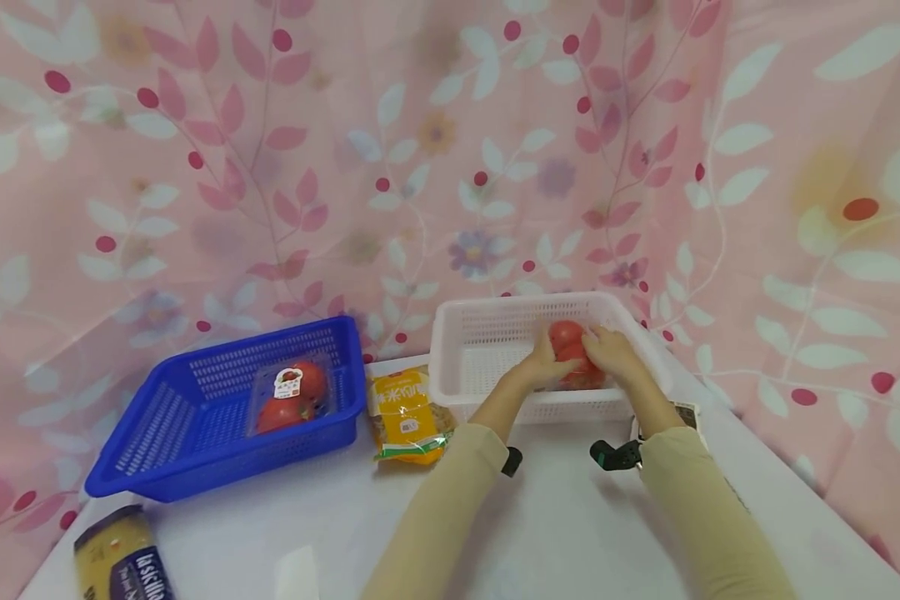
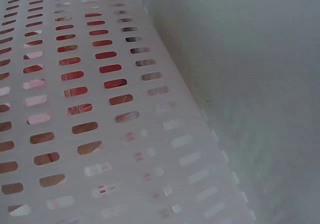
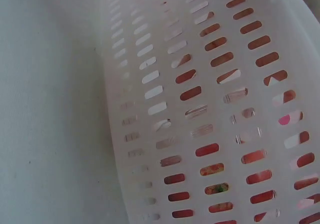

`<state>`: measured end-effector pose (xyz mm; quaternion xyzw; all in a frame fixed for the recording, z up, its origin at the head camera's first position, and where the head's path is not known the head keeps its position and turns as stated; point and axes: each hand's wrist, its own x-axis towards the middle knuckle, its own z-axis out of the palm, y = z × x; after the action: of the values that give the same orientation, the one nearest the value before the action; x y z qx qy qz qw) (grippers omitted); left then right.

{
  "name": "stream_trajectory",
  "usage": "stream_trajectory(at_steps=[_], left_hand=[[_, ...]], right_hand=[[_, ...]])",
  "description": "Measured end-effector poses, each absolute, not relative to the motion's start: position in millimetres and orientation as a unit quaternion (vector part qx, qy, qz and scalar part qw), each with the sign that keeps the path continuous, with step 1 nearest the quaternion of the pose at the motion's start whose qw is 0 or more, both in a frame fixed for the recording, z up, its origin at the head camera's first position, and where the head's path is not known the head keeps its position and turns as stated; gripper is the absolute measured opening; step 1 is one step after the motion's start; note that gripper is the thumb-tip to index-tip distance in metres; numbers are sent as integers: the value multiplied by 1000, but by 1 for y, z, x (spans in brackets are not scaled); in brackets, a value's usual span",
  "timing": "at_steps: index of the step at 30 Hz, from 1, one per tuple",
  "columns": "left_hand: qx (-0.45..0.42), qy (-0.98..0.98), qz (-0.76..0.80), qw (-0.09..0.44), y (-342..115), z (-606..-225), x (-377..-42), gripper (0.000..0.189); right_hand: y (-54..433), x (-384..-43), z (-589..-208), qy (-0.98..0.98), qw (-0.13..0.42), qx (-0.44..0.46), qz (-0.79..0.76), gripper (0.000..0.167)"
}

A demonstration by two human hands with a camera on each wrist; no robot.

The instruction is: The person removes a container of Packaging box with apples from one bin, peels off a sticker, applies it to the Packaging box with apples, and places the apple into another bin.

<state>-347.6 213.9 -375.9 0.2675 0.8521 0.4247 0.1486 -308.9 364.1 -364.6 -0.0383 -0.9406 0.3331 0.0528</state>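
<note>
Inside the white slotted basket (image 1: pixel 487 327), two red tomatoes (image 1: pixel 567 335) in what looks like a clear pack lie at the right side. My left hand (image 1: pixel 542 363) grips the pack from the left, its thumb reaching over the nearer tomato. From the right, my right hand (image 1: pixel 613 352) holds the other side, fingers bent over the edge. Both wrist views look at the basket's outer wall; red and skin tones show through the slots (image 2: pixel 115 83) on the left and the slots (image 3: pixel 207 149) on the right.
A blue basket (image 1: pixel 195 454) at the left holds another clear pack of tomatoes (image 1: pixel 288 400) with a white label. Between the baskets lies a yellow food bag (image 1: pixel 405 412). A yellow and purple package (image 1: pixel 123 557) is at the lower left. A patterned curtain (image 1: pixel 450 167) hangs behind the white table (image 1: pixel 555 508).
</note>
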Motion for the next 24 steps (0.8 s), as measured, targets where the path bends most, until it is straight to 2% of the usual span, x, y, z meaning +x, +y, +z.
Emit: stream_trajectory(at_steps=[4, 7, 15, 24], left_hand=[[272, 879, 345, 187, 211, -380, -345, 82], [267, 889, 320, 189, 209, -379, -344, 75], [261, 915, 281, 128, 210, -377, -349, 62], [253, 924, 283, 44, 216, -373, -349, 46]], right_hand=[[360, -309, -368, -946, 32, -29, 320, 52], [358, -310, -369, -945, 18, -33, 325, 54], [354, -313, -369, -948, -1, -36, 315, 59], [362, -320, -373, -953, 59, -20, 297, 59]])
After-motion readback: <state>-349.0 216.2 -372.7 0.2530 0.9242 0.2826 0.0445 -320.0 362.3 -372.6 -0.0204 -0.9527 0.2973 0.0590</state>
